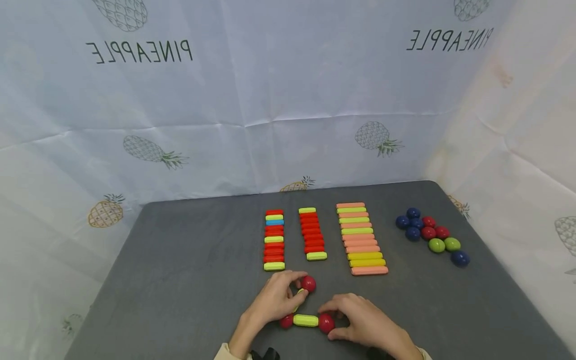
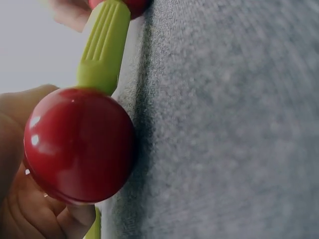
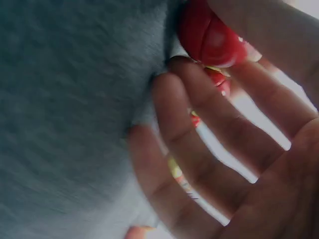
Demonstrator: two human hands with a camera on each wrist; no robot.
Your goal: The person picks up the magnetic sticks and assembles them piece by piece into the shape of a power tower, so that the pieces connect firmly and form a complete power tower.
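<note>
Two yellow-green rods and three red balls make a bent chain on the dark table. My left hand point(image 1: 275, 297) pinches the far red ball point(image 1: 309, 284) between thumb and forefinger, partly covering the slanted rod below it. At the chain's corner is another red ball point(image 1: 286, 321), seen large in the left wrist view, with a yellow-green rod point(image 1: 306, 320) running from it to the right. My right hand point(image 1: 363, 320) holds the red ball point(image 1: 326, 323) at that rod's other end between thumb and forefinger; its other fingers are spread in the right wrist view.
Beyond the hands lie three columns of rods: a mixed left column point(image 1: 274, 240), a mostly red middle column point(image 1: 312, 232) and a pink and yellow right column point(image 1: 362, 237). Blue balls point(image 1: 413, 233), red balls point(image 1: 429, 232) and green balls point(image 1: 437, 245) cluster at right. A white curtain point(image 1: 270, 90) stands behind the table point(image 1: 189, 270).
</note>
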